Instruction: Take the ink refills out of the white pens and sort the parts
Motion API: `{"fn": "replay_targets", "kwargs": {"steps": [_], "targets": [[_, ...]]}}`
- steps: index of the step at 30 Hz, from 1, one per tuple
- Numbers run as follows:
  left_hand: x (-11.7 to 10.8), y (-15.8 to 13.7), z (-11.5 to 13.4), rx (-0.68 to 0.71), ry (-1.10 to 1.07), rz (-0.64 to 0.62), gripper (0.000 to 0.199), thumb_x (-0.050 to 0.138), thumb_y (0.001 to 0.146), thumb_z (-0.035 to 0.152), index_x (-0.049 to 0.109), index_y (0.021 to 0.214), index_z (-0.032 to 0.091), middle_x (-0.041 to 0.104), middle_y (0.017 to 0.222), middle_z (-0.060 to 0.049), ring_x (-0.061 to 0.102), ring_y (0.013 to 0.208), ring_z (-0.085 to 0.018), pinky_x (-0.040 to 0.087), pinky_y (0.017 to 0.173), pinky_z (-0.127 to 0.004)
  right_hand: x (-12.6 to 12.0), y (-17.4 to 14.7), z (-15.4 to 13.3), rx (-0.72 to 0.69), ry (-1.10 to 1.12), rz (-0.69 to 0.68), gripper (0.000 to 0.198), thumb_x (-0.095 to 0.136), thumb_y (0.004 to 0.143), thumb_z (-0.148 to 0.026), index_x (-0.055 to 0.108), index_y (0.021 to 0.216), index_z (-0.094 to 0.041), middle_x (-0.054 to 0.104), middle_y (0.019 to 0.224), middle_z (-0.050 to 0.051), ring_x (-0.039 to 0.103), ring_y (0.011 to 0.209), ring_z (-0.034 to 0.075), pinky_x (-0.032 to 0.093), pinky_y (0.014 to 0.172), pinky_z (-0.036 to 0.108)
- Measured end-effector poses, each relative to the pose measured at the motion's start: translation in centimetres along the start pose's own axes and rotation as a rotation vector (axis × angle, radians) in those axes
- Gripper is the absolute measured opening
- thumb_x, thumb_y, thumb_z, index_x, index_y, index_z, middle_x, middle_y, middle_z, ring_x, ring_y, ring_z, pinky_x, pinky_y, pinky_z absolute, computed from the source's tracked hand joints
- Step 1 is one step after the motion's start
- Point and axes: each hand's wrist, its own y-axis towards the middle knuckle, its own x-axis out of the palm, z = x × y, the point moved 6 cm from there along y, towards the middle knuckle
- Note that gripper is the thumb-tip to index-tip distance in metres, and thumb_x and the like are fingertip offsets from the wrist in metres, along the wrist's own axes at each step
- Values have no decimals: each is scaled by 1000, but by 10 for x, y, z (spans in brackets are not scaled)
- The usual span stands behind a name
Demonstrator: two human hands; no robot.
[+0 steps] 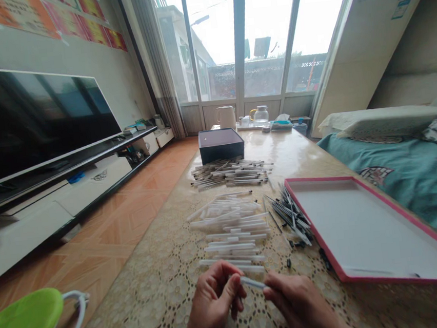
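Observation:
Just above the near part of the table, my left hand (217, 294) and my right hand (295, 298) pinch opposite ends of a whitish pen barrel (252, 283). Its two ends are hidden by my fingers. Clear pen barrels (232, 246) lie in rows right beyond my hands. To their right are dark pen refills (287, 211) in a loose heap, with small black pen caps among them. One black cap (289, 263) sits apart, close to my right hand. Farther back, a pile of pens (230, 173) lies against a dark box (222, 152).
A shallow pink-rimmed tray (371, 221) fills the table's right side, with one thin refill (383, 271) inside. At the far end stand a kettle (226, 117), a glass teapot (261, 115) and a tissue pack (281, 123). A green stool (25, 324) is at lower left.

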Motion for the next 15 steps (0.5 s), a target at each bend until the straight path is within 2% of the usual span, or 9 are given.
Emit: {"fn": "replay_targets", "kwargs": {"steps": [4, 7, 11, 12, 15], "targets": [[2, 0, 1, 8, -8, -44, 23, 64, 75, 37, 56, 74, 16, 57, 54, 2, 48, 39, -7, 37, 38, -17, -1, 3, -1, 33, 85, -40, 33, 33, 92, -36, 50, 67, -21, 59, 57, -2, 55, 52, 11, 35, 50, 19], [1, 3, -3, 1, -25, -61, 24, 64, 75, 38, 57, 78, 15, 60, 58, 1, 51, 42, -8, 40, 39, -19, -11, 8, -6, 61, 32, -92, 30, 36, 92, -34, 50, 68, -21, 60, 59, -2, 56, 52, 12, 36, 50, 19], [-7, 10, -7, 22, -47, -12, 44, 65, 73, 44, 53, 104, 16, 64, 75, -3, 58, 49, -11, 43, 41, -20, -50, 6, 0, 125, -15, -66, 19, 34, 93, -28, 53, 89, -24, 64, 68, 0, 59, 59, 14, 40, 53, 22], [-8, 11, -8, 24, -47, 2, 47, 64, 72, 45, 51, 107, 16, 64, 75, -3, 57, 49, -10, 43, 40, -20, -63, 2, 8, 156, -12, -61, 18, 34, 93, -27, 51, 97, -25, 64, 70, 0, 59, 60, 15, 41, 55, 23], [-9, 12, -8, 10, -43, 27, 45, 63, 73, 47, 52, 103, 15, 62, 69, 0, 56, 46, -10, 41, 39, -19, -105, -13, 42, 219, -83, -17, 19, 39, 91, -32, 50, 105, -26, 62, 63, 0, 54, 50, 14, 41, 48, 23]]}}
